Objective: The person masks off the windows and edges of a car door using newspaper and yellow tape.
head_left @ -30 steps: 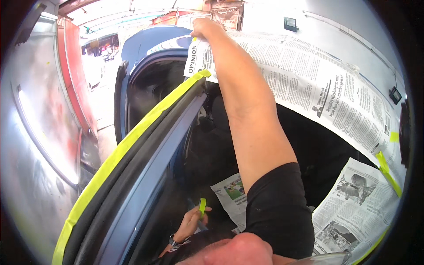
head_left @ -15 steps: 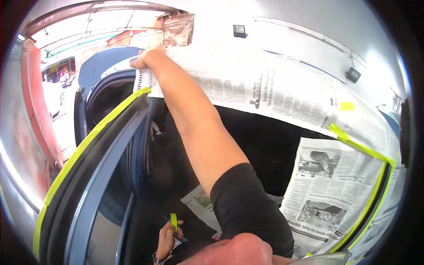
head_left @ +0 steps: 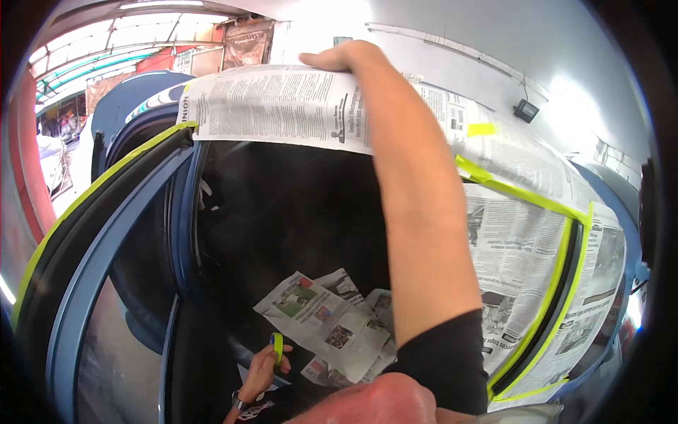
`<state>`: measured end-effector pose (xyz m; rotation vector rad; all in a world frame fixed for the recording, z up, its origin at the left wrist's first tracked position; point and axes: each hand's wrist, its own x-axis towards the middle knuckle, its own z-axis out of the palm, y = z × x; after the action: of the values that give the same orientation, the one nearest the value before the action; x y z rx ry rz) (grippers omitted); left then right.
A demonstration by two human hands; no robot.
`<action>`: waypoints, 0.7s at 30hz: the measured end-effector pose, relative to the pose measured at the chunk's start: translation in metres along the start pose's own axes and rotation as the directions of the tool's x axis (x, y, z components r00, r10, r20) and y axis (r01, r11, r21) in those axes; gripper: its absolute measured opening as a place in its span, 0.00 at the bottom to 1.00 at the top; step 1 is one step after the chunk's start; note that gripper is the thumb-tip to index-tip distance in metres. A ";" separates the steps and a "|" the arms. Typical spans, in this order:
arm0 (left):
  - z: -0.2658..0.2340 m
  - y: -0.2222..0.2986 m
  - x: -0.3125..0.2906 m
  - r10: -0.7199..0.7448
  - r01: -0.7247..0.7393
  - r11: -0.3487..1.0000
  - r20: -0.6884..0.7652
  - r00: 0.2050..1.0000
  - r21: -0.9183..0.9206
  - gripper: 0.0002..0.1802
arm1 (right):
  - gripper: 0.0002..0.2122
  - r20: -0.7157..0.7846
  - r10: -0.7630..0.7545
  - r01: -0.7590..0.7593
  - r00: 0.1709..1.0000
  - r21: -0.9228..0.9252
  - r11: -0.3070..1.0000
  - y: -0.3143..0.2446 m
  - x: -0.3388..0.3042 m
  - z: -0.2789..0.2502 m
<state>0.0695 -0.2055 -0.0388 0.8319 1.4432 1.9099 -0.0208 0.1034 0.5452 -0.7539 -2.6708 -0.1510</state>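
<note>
Resting atop the newspaper roof sheet [head_left: 275,106], the right hand [head_left: 340,56] lies open, fingers stretched out near the far edge. Down low and well apart from it, the left hand [head_left: 260,371] has its fingers closed around a yellow-green tape roll [head_left: 278,348]. Plenty looks done on this blue car [head_left: 185,233]: paper spans the roof, a side newspaper sheet [head_left: 526,247] sits edged with a tape border [head_left: 531,192], and a tape strip [head_left: 106,173] lines the rim of the open door [head_left: 116,237]. What seems left? The roof sheet's lower edge shows no tape above the dark doorway [head_left: 289,212], and loose newspaper sheets [head_left: 311,311] lie inside. Room to move: the doorway gapes between door and papered side, tightest up at the left corner, where strip meets sheet.
</note>
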 end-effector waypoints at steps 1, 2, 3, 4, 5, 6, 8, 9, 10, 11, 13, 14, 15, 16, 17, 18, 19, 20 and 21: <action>0.010 0.002 -0.002 0.033 -0.033 0.999 0.000 0.999 -0.012 0.22 | 0.38 -0.009 0.072 -0.072 0.997 -0.012 0.997 0.018 -0.015 -0.010; 0.015 0.008 -0.005 0.063 -0.064 0.998 0.017 0.998 0.024 0.22 | 0.37 -0.031 0.116 -0.117 0.993 -0.027 0.993 0.035 -0.031 -0.017; 0.021 0.014 -0.008 0.093 -0.095 0.994 0.036 0.995 0.058 0.22 | 0.36 -0.053 0.167 -0.170 0.985 -0.044 0.985 0.051 -0.048 -0.025; 0.026 0.029 -0.006 0.124 -0.135 0.983 0.092 0.988 0.124 0.22 | 0.32 -0.130 0.210 -0.230 0.969 -0.159 0.960 0.075 -0.057 -0.032; 0.028 0.038 -0.006 0.148 -0.173 0.967 0.139 0.979 0.190 0.22 | 0.29 -0.203 0.235 -0.284 0.950 -0.263 0.922 0.086 -0.069 -0.036; 0.025 0.030 0.006 0.138 -0.168 0.973 0.182 0.973 0.161 0.21 | 0.26 -0.275 0.163 -0.232 0.948 -0.243 0.942 0.096 -0.080 -0.046; 0.033 0.037 0.014 0.172 -0.192 0.974 0.161 0.972 0.117 0.22 | 0.20 -0.400 0.016 -0.110 0.916 -0.211 0.971 0.101 -0.123 -0.059; 0.042 0.044 0.017 0.189 -0.204 0.975 0.153 0.970 0.093 0.22 | 0.16 -0.554 -0.123 0.033 0.823 -0.170 0.985 0.107 -0.135 -0.055; 0.056 0.051 0.021 0.203 -0.215 0.974 0.150 0.968 0.069 0.23 | 0.12 -0.690 -0.234 0.172 0.685 -0.159 0.972 0.113 -0.150 -0.048; 0.061 0.060 0.020 0.217 -0.225 0.972 0.114 0.969 0.063 0.23 | 0.10 -0.749 -0.242 0.374 0.617 0.009 0.927 0.091 -0.180 -0.033; 0.086 0.074 0.013 0.321 -0.326 0.944 0.093 0.942 0.047 0.25 | 0.07 -0.837 -0.238 0.670 0.493 0.190 0.717 0.064 -0.251 0.014; 0.093 0.082 0.007 0.354 -0.358 0.932 0.071 0.932 0.061 0.26 | 0.06 -0.780 -0.198 0.649 0.593 0.318 0.691 0.041 -0.301 0.048; 0.104 0.089 0.002 0.392 -0.396 0.916 0.065 0.918 0.067 0.26 | 0.05 -0.712 -0.335 0.736 0.617 0.370 0.567 0.034 -0.336 0.078; 0.111 0.093 -0.004 0.401 -0.402 0.912 0.034 0.916 0.080 0.24 | 0.05 -0.644 -0.467 0.787 0.606 0.400 0.470 0.030 -0.362 0.114; 0.114 0.088 -0.007 0.440 -0.447 0.887 0.078 0.894 0.115 0.23 | 0.06 -0.623 -0.650 0.890 0.435 0.186 0.416 0.031 -0.384 0.155; 0.108 0.077 -0.010 0.476 -0.487 0.858 0.107 0.873 0.164 0.21 | 0.07 -0.461 -0.624 0.774 0.630 0.433 0.461 0.024 -0.409 0.190; 0.107 0.070 -0.013 0.500 -0.519 0.829 0.140 0.855 0.207 0.20 | 0.08 -0.403 -0.606 0.720 0.686 0.497 0.484 0.024 -0.427 0.218; 0.127 0.084 -0.024 0.513 -0.511 0.834 0.048 0.857 0.207 0.15 | 0.10 -0.304 -0.535 0.598 0.789 0.582 0.551 0.027 -0.443 0.240; 0.128 0.081 -0.029 0.465 -0.470 0.850 0.082 0.882 0.239 0.14 | 0.10 -0.315 -0.488 0.568 0.814 0.606 0.556 0.032 -0.455 0.257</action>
<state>0.1796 -0.1699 0.0635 1.4337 1.5997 2.0709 0.2763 -0.0397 0.1387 0.3123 -2.4573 0.6065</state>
